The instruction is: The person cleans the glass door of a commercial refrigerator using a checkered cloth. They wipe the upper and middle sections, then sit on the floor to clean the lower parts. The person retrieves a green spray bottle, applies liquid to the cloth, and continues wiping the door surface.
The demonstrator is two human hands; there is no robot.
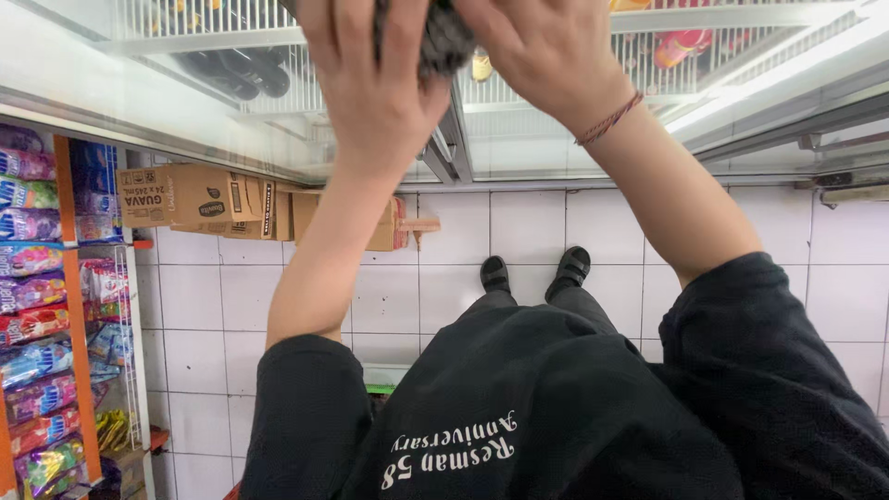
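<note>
The left hand (375, 88) and right hand (542, 56) were raised together, each grip closed on a dark cloth (443, 39) bunched between them against the glass door (556, 139) of a cooler. Two brown cardboard boxes (199, 196) lay on the white tiled floor (528, 231). At the left, an orange shelf rack (69, 306) held many colourful snack packets (32, 324).

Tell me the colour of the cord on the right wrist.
Reddish-brown wrist cord, head view.
</note>
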